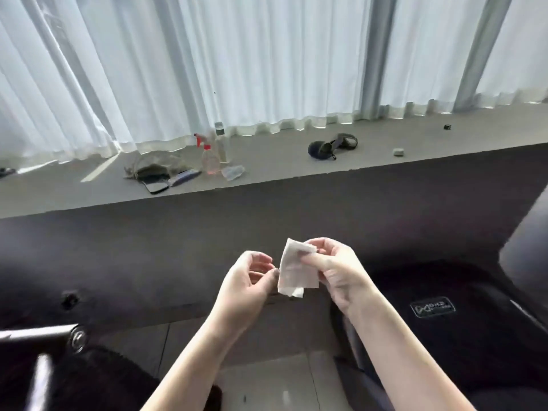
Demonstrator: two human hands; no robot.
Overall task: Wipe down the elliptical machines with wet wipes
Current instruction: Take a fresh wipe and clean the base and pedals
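**A:** White sheer curtains (267,54) hang behind a long grey ledge (281,170). What sits on it?

**B:** At eleven o'clock from your hands, a clear spray bottle with a red trigger (209,158). At one o'clock, a dark strapped headset (332,145).

**A:** And the wipe?

**B:** Your right hand (335,271) pinches the small white folded wet wipe (296,271). Your left hand (249,280), fingers curled, meets its left edge with the thumb, but I cannot tell whether it grips. The black elliptical machine housing (444,321) lies at four o'clock.

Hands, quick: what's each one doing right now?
Left hand: fingers curled, thumb at the wet wipe edge; a grip cannot be told.
Right hand: pinches the wet wipe near its top.
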